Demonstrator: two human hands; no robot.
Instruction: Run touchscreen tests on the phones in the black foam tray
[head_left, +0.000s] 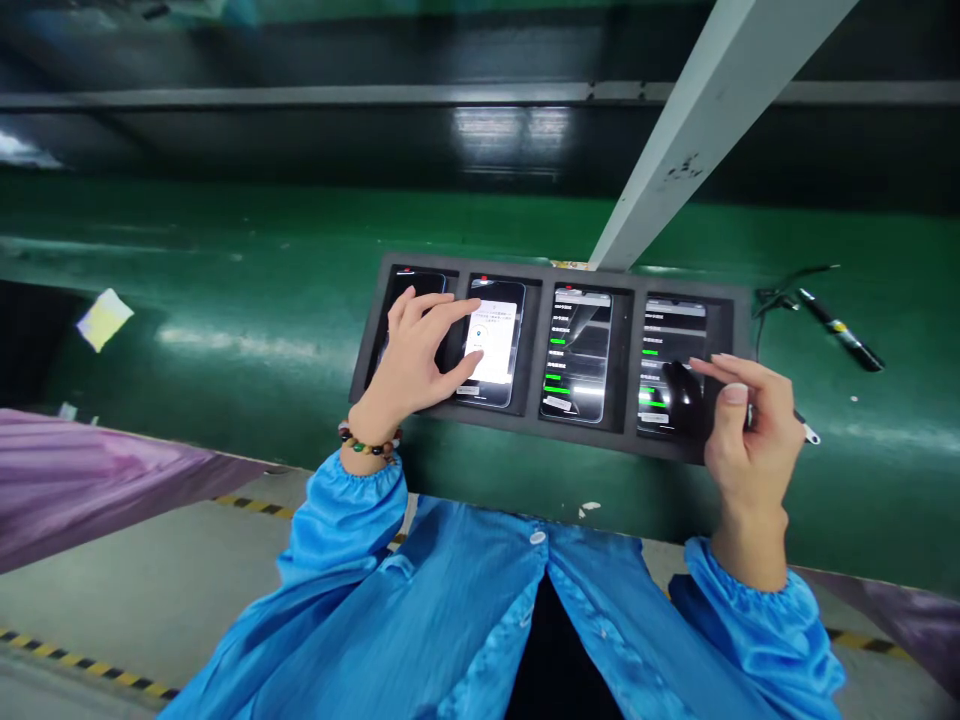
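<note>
A dark foam tray (530, 350) holds several smartphones in a row. My left hand (409, 355) is spread over the two left phones, and its thumb and index fingertip are at the white pop-up on the second phone (504, 392). The leftmost phone (420, 282) is partly hidden under that hand. The third phone (577, 355) shows a dark list with green bars. A similar list lights the rightmost phone (670, 365). My right hand (757, 420) is beside it, index finger stretched over its right edge, other fingers loosely bent; whether it touches the glass I cannot tell.
A small white-ended tool (811, 434) shows partly behind my right hand. Further right lie a black pen-like tool (844, 332) and a black cable (780, 298). A grey post (675, 150) rises behind the tray. A yellow-white paper (105, 320) lies left on the green table (225, 370).
</note>
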